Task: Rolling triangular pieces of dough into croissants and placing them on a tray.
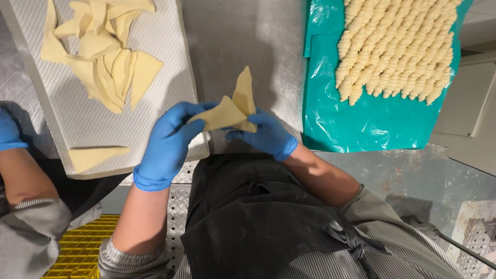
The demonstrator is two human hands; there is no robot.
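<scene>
Both hands, in blue gloves, meet above the near edge of the steel worktop (248,36) and share one dough triangle (231,109): the left hand (168,144) pinches its wide end from the left, fingers closed on the sheet, and the right hand (267,135) cups it from below and the right, also closed on it. The piece is folded or bent, one flap lying roughly level toward the left hand and its pointed tip standing up and away from the body, so the long axis runs from the hands outward; neither hand is clearly nearer, both touch it. Up and left of the left hand sits a white tray (155,62) holding a loose pile of triangles (106,57), with a single triangle (95,155) apart near its front edge. Up and right of the right hand a teal sheet (361,124) carries rows of rolled pieces (395,46), packed touching. Another person's gloved hand (9,132) shows at far left
</scene>
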